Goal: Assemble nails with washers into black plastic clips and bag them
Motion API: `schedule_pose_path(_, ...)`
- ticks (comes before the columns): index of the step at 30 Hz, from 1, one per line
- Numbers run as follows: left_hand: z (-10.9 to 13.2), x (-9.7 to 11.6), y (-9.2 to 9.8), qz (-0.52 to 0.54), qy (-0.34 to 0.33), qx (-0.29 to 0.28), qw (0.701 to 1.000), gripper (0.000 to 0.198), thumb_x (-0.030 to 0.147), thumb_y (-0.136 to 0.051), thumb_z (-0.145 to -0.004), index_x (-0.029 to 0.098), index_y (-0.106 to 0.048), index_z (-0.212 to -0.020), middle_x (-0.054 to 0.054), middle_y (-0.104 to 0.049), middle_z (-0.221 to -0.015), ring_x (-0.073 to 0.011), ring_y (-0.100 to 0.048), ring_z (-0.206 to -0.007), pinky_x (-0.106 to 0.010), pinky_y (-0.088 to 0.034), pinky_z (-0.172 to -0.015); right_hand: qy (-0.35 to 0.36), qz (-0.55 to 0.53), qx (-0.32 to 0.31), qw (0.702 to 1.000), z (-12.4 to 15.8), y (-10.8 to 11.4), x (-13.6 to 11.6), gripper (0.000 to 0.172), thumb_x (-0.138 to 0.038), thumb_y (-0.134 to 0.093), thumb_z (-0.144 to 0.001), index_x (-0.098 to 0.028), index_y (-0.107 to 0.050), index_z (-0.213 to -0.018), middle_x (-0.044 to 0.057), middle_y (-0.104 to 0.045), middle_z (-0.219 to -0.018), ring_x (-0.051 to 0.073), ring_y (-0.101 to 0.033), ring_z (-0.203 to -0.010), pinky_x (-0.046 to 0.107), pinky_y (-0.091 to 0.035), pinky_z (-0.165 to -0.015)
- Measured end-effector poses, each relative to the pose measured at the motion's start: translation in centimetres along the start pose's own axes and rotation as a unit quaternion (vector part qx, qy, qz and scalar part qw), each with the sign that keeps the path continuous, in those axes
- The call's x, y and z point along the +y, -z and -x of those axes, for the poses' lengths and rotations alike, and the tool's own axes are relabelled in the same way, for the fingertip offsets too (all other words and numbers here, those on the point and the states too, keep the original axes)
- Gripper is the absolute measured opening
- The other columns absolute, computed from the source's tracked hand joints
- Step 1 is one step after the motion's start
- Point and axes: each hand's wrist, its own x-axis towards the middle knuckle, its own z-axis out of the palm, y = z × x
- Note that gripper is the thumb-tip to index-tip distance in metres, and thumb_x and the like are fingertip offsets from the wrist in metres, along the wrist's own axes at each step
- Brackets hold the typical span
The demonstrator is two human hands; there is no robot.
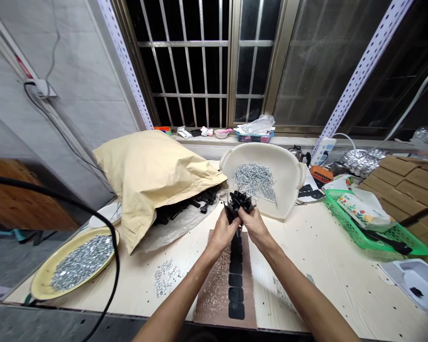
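Both hands meet over the middle of the table, gripping a bunch of black plastic parts (239, 201) between them. My left hand (224, 232) is closed on the bunch from the left. From the right, my right hand (256, 227) is closed on the same bunch. Below them lies a brown board (214, 289) with a column of black rounded-square pads (236, 280) down it. Just beyond the hands stands a white plastic basin (287, 166) holding a heap of silvery screws (255, 178). More black parts (185, 209) spill from the mouth of a large paper sack (157, 166).
A yellow oval tray (39, 287) of small metal pieces stands at the left edge. Loose metal pieces (167, 278) are scattered near the board. A green basket (371, 242) and stacked cardboard boxes (406, 185) are at right. A black cable (117, 256) hangs across the left foreground.
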Motion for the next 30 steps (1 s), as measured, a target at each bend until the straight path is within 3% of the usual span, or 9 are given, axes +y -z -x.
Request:
schedule_pose_path(3, 0.0, 0.1, -0.4, 0.036, -0.009, 0.07, 0.997, 0.05, 0.043, -0.056, -0.082, 0.017, -0.046, -0.123, -0.013, -0.056, -0.124, -0.0236, -0.058, -0.105, -0.032, -0.05, -0.08, 0.053, 0.009, 0.062, 0.997, 0.0, -0.3, 0.6, 0.04, -0.052, -0.066, -0.068, -0.016, -0.063, -0.085, 0.003, -0.067, -0.073, 0.018, -0.061, -0.063, 0.029, -0.05, -0.054)
schedule_pose_path(6, 0.2, -0.1, -0.4, -0.022, -0.015, 0.137, 0.99, 0.048, 0.044, -0.058, -0.081, 0.02, -0.048, -0.121, -0.01, -0.06, -0.117, -0.0237, -0.057, -0.107, -0.033, -0.048, -0.084, 0.076, 0.037, 0.09, 0.992, 0.4, -0.6, 0.9, 0.039, -0.051, -0.061, -0.074, -0.015, -0.063, -0.087, 0.006, -0.069, -0.082, 0.02, -0.063, -0.076, 0.032, -0.052, -0.069)
schedule_pose_path(10, 0.1, -0.3, 0.0, -0.066, 0.047, 0.132, 0.988, 0.042, 0.052, -0.048, -0.084, 0.019, -0.052, -0.11, -0.008, -0.066, -0.093, -0.0223, -0.065, -0.079, -0.033, -0.05, -0.069, 0.108, 0.029, 0.057, 0.992, 0.9, -0.9, 1.2, 0.038, -0.048, -0.058, -0.078, -0.016, -0.061, -0.097, 0.006, -0.068, -0.091, 0.021, -0.062, -0.09, 0.034, -0.051, -0.079)
schedule_pose_path(13, -0.1, 0.2, 0.0, -0.09, 0.018, 0.152, 0.984, 0.041, 0.051, -0.043, -0.087, 0.018, -0.053, -0.109, -0.008, -0.065, -0.098, -0.0224, -0.063, -0.089, -0.033, -0.047, -0.077, 0.193, 0.038, 0.049, 0.979, 1.0, -0.9, 1.4, 0.041, -0.041, -0.059, -0.079, -0.019, -0.055, -0.113, 0.006, -0.063, -0.11, 0.019, -0.055, -0.108, 0.033, -0.043, -0.094)
schedule_pose_path(15, -0.2, 0.6, -0.1, -0.113, -0.015, 0.16, 0.981, 0.038, 0.049, -0.044, -0.088, 0.018, -0.053, -0.11, -0.009, -0.064, -0.104, -0.0227, -0.06, -0.098, -0.034, -0.044, -0.084, 0.195, 0.041, 0.05, 0.979, 0.9, -1.0, 1.8, 0.043, -0.04, -0.058, -0.08, -0.019, -0.052, -0.117, 0.006, -0.062, -0.112, 0.018, -0.056, -0.107, 0.034, -0.042, -0.095)
schedule_pose_path(18, -0.5, 0.7, -0.3, -0.122, -0.03, 0.138, 0.982, 0.038, 0.046, -0.047, -0.087, 0.016, -0.052, -0.111, -0.011, -0.063, -0.107, -0.0232, -0.06, -0.099, -0.034, -0.044, -0.086, 0.144, 0.034, 0.057, 0.987, 0.5, -1.1, 2.8, 0.041, -0.043, -0.056, -0.08, -0.017, -0.056, -0.11, 0.008, -0.065, -0.105, 0.019, -0.061, -0.096, 0.035, -0.046, -0.089)
schedule_pose_path(22, -1.1, -0.3, -0.1, -0.043, -0.034, 0.092, 0.994, 0.04, 0.041, -0.041, -0.091, 0.015, -0.049, -0.12, -0.012, -0.06, -0.117, -0.022, -0.055, -0.11, -0.033, -0.041, -0.093, 0.11, -0.004, 0.077, 0.991, 0.2, -1.4, 3.5, 0.042, -0.045, -0.058, -0.079, -0.016, -0.059, -0.11, 0.009, -0.065, -0.11, 0.021, -0.059, -0.103, 0.038, -0.043, -0.094)
schedule_pose_path(25, -0.9, -1.0, 0.2, -0.058, -0.05, 0.074, 0.994, 0.041, 0.035, -0.044, -0.09, 0.016, -0.046, -0.126, -0.012, -0.057, -0.124, -0.023, -0.05, -0.118, -0.036, -0.037, -0.1, 0.073, -0.054, 0.077, 0.993, 0.2, -1.5, 2.6, 0.042, -0.046, -0.055, -0.081, -0.015, -0.06, -0.109, 0.01, -0.065, -0.11, 0.022, -0.06, -0.102, 0.039, -0.045, -0.092)
schedule_pose_path(30, -0.3, -0.6, 0.8, -0.073, -0.066, 0.012, 0.995, 0.042, 0.034, -0.046, -0.088, 0.018, -0.047, -0.128, -0.011, -0.057, -0.124, -0.0247, -0.052, -0.115, -0.038, -0.038, -0.099, 0.163, -0.018, 0.058, 0.985, 0.3, -0.8, 0.7, 0.04, -0.039, -0.064, -0.077, -0.018, -0.059, -0.111, 0.006, -0.063, -0.114, 0.02, -0.056, -0.107, 0.036, -0.042, -0.096)
